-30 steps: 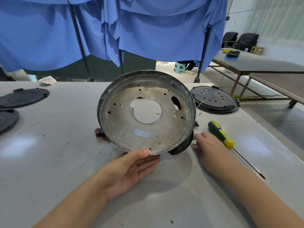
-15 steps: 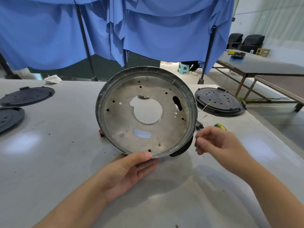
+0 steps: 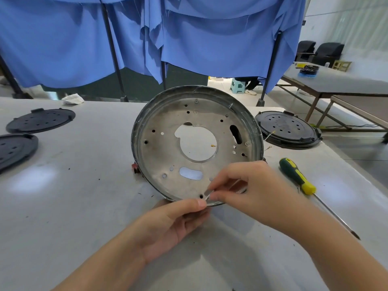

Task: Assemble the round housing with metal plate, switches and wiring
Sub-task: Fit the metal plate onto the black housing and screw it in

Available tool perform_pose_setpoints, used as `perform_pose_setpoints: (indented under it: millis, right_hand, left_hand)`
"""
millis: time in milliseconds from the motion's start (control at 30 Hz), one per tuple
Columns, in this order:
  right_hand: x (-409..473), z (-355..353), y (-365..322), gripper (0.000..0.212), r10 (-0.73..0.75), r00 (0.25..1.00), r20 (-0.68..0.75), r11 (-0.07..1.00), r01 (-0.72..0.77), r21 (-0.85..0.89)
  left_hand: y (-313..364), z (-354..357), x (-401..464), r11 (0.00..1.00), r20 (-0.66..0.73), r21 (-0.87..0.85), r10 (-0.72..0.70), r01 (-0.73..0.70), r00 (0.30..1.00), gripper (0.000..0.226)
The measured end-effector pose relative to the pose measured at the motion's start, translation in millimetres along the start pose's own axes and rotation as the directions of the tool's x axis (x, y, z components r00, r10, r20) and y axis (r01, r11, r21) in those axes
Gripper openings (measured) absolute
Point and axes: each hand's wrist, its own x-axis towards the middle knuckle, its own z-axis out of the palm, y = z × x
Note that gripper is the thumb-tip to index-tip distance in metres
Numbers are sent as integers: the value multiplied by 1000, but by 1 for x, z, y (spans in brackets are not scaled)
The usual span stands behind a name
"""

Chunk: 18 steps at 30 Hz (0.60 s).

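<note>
The round metal housing [image 3: 168, 152] stands tilted on its edge on the table, its inner plate with a large centre hole facing me. My left hand [image 3: 176, 223] grips its bottom rim, thumb on the inside, fingers behind. My right hand [image 3: 243, 185] pinches a small screw [image 3: 207, 196] at a hole near the bottom rim. A red switch [image 3: 134, 168] shows behind the housing's left edge. Thin wire ends [image 3: 268, 135] stick out behind its right side.
A green-and-yellow screwdriver [image 3: 298, 177] lies on the table [image 3: 73, 206] right of my hand. One black round cover [image 3: 287, 129] sits behind the housing at right, two more [image 3: 39, 119] at far left. Blue cloth hangs behind; another table stands at right.
My right hand lifted off the table beside the screwdriver and moved left to the housing's bottom rim, now pinching a small screw there. The left hand keeps its hold.
</note>
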Motion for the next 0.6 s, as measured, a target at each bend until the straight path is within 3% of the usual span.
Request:
perform_pose_setpoints:
  millis: [133,300,600]
  right_hand:
    - [8,-1,0,8,29,996,82,999,-26,-44]
    - [11,-1,-2,6,-7,996,88,996,15,-87]
    - [9,-4,-2,6,-5,999,41,999,7,-49]
  left_hand:
    - [-1,-1,0,1000,-15,6,-3,3,1000,58]
    - [-1,1,-1,999,-33,32,-11,12,999,43]
    - [-1,7,-4,1000,-85,4,-16,16,996,55]
